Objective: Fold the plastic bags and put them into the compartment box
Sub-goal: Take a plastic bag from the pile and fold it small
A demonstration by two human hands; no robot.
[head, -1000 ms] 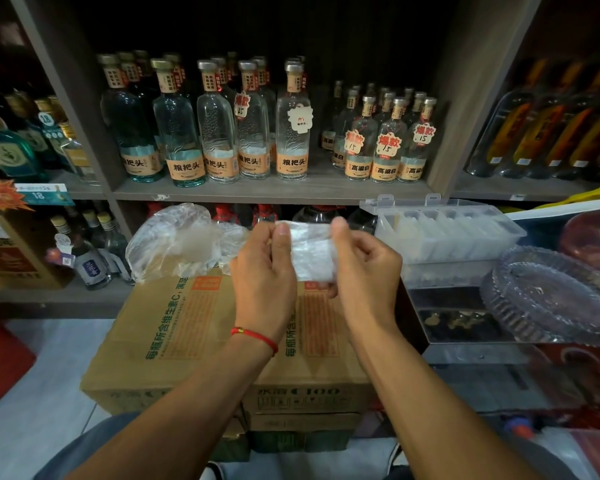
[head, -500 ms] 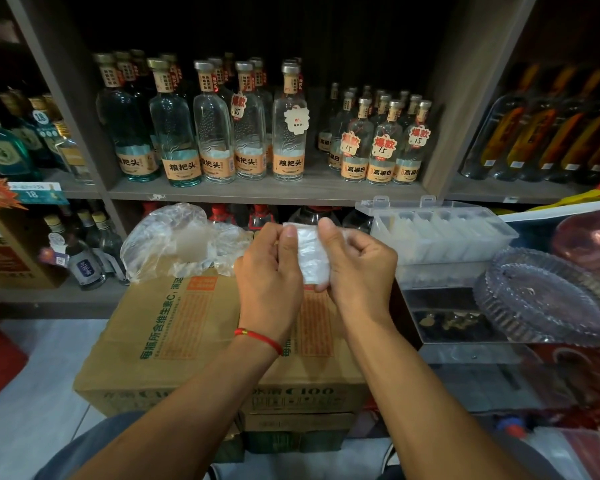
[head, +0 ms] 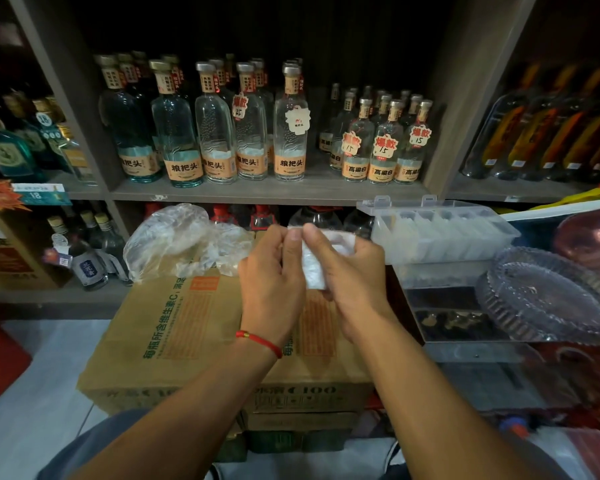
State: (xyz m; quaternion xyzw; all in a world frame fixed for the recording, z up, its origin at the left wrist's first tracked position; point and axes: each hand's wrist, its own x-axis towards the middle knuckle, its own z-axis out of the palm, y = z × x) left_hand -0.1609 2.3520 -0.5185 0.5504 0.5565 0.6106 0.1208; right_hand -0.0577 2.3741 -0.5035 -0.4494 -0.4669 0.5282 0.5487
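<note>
Head view: a person's two bare hands met over a brown cardboard carton (head: 174,327) in front of shop shelves.
Left hand: the left hand (head: 272,278), with a red string bracelet (head: 258,342) on its wrist, had thumb and fingers curled in, pinching the left edge of a small folded clear plastic bag (head: 313,273).
Right hand: the right hand (head: 355,271) had its fingers curled round the bag's right side, thumb pressed on its top edge.
Bag position: the folded bag was held upright in the air between both hands, above the carton's far edge, touching nothing else.
Bag and fingers: both thumbs met at its top edge; its lower end showed between the palms.
Step in hand: probably the last fold. It would go best with edges kept aligned and the crease pinched flat so it fits a slot.
Compartment box: a clear plastic compartment box (head: 499,233) with its lid open sat near, to the right, slots already holding folded bags.
Unfolded bags: a loose pile of crumpled clear plastic bags (head: 181,240) lay at the carton's far left corner.
</note>
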